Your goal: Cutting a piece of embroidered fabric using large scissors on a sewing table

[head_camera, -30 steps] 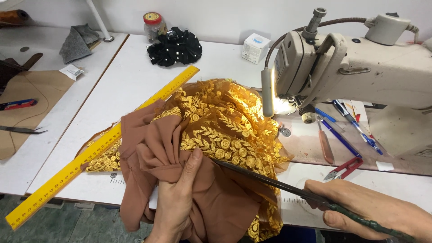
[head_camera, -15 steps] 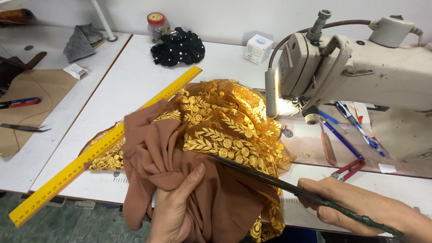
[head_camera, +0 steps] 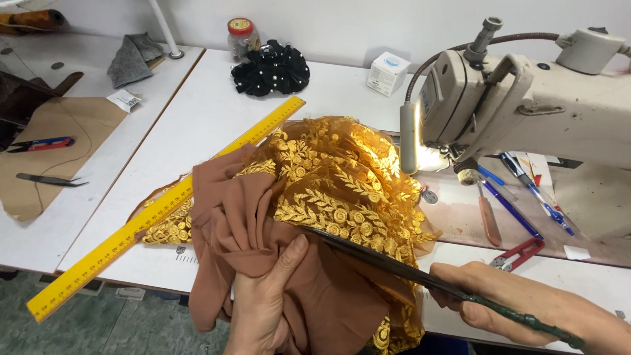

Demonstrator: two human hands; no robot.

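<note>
The cloth (head_camera: 309,217), brown with gold lace, hangs over the desk's (head_camera: 217,112) near edge. We bunch it in our left hand (head_camera: 263,302); our right hand (head_camera: 506,302) grips scissors (head_camera: 394,263), mid-cut. Next, we judge, calls for steady tension.

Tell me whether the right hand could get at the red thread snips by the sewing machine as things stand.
Probably not straight away: the right hand is closed around the long scissors, so its grip is taken. The way itself looks free, as the red thread snips lie uncovered on the table just beyond it.
</note>
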